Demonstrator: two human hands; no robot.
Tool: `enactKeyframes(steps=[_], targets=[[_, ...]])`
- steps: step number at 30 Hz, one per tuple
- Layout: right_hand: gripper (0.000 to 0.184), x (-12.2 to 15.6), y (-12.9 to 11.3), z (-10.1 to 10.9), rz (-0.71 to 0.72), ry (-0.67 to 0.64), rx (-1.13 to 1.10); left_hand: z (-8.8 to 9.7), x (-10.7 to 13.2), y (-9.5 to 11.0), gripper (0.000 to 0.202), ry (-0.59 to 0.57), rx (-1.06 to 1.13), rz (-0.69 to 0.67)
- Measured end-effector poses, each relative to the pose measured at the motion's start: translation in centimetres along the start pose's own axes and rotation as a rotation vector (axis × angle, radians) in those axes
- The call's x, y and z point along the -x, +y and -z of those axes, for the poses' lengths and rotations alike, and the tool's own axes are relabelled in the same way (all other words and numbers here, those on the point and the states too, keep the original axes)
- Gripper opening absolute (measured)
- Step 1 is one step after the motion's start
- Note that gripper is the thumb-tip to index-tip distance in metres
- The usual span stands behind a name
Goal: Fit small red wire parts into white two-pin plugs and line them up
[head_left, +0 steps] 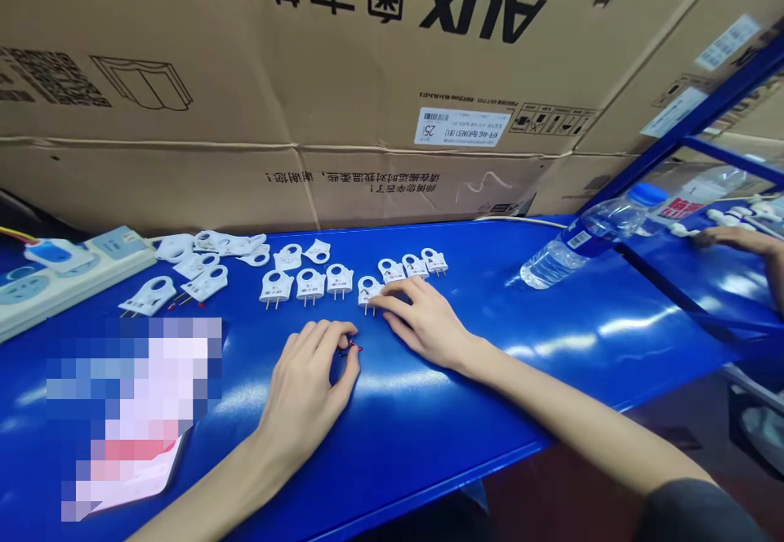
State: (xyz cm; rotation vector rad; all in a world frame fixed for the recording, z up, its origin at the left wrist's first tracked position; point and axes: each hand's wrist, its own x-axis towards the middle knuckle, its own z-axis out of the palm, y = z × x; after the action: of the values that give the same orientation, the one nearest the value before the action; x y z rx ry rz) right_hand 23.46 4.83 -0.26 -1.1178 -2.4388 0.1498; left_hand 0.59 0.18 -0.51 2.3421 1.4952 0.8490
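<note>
Several white two-pin plugs stand in a row [309,283] across the blue table [551,338]. My right hand [422,322] lies flat with its fingers stretched out, the fingertips touching one white plug [368,290] in the row. My left hand [309,379] rests nearer to me, thumb and fingers pinched on a small red and black part [351,348]. More white plugs lie in a loose heap [196,268] at the back left.
A white power strip [55,277] lies at the far left. A plastic water bottle [588,236] lies on its side at the right. Large cardboard boxes [343,77] wall the back. Another person's hand [744,240] works at the far right. A blurred patch covers the near left.
</note>
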Motion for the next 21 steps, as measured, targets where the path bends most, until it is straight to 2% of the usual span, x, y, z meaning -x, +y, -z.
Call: enactKeyframes(steps=[8, 21], targets=[[0.047, -0.13, -0.07, 0.30, -0.091, -0.066, 0.017, -0.05, -0.07, 0.04, 0.015, -0.003, 0.009, -0.009], [0.044, -0.32, 0.05, 0.44, -0.007, -0.058, 0.056, -0.05, -0.02, 0.01, 0.014, 0.005, 0.027, -0.031]])
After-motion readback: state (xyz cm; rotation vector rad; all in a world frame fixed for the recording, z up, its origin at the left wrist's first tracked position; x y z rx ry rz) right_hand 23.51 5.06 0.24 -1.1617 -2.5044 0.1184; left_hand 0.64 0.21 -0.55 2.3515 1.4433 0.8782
